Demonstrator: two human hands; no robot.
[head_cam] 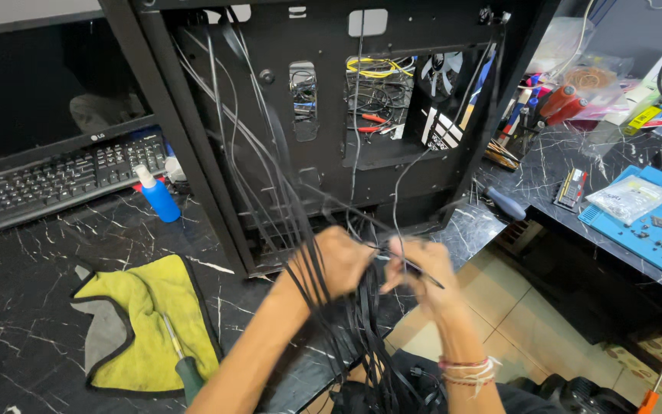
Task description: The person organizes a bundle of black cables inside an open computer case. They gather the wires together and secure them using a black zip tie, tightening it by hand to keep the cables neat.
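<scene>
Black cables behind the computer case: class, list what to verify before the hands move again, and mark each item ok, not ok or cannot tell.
1. Left hand has a grip on the bundle of black cables: ok, the cables run through it.
2. Right hand pinches a thin cable beside the left hand: ok, though blur hides the fingertips.
3. Cables untangled: not ok, the strands cross and hang in a loose mass.
4. Computer case stands steady on the marble table: ok, upright near the edge.
5. Screwdriver within reach: ok, it lies on the yellow cloth.
6. Cable ends plugged inside the case: cannot tell.
</scene>
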